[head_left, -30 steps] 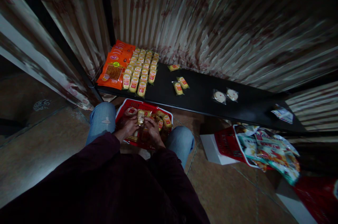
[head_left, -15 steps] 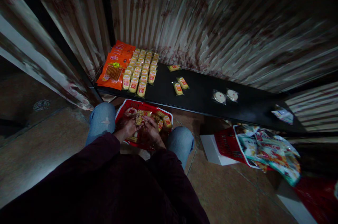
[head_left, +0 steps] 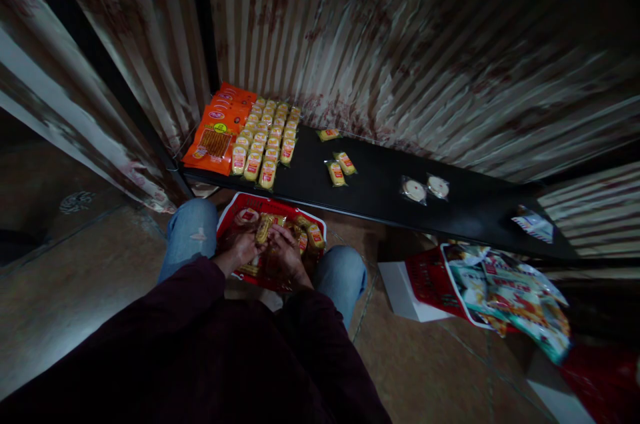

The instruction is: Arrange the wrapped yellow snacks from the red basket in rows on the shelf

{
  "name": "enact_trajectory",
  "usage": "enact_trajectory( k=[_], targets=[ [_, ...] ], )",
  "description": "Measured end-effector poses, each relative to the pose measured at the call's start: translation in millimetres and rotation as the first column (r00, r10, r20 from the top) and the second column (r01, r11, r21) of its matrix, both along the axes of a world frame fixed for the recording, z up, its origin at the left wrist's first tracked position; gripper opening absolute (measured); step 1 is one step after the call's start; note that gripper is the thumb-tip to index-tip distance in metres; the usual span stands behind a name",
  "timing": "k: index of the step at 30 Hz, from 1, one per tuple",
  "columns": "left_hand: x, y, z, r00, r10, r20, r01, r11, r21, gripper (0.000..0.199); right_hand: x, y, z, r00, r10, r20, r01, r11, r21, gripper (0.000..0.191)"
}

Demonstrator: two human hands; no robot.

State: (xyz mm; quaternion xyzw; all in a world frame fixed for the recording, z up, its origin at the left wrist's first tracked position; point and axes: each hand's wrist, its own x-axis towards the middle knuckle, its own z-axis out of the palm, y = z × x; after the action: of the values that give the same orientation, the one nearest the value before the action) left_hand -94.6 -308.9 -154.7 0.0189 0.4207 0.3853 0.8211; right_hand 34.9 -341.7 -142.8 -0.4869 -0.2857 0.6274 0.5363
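Head view: packet is gripped at its near end by the left hand; its right side is met by the right hand, whose closure cannot be told. Packet held over basket; long axis pointed toward the shelf, far end leaning right. Snack rows are borne by it, with the curtain behind.

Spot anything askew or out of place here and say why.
Three yellow packs lie at differing angles on the shelf, apart from the neat rows of similar packs, so they look out of place.
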Motion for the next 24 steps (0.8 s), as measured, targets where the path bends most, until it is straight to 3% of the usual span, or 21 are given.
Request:
enact_trajectory(
  k=[6,15,24],
  targets=[
    [3.3,-4.3,4.0,0.988,0.021,-0.153,-0.012,0.998,0.056,0.019,1.7,-0.3,-6.2,0.986,-0.005,0.168,0.006,1.000,-0.005,0.033],
    [4.4,-5.9,-0.9,0.981,-0.048,-0.187,0.069,0.992,0.109,0.022,3.3,1.1,-6.4,0.955,-0.074,0.288,0.087,0.996,-0.033,0.037],
    [3.7,-8.1,3.0,0.972,-0.065,-0.227,0.122,0.962,0.244,0.028,3.3,1.0,-16.1,0.956,-0.047,0.288,0.065,0.996,-0.053,0.041]
  ],
)
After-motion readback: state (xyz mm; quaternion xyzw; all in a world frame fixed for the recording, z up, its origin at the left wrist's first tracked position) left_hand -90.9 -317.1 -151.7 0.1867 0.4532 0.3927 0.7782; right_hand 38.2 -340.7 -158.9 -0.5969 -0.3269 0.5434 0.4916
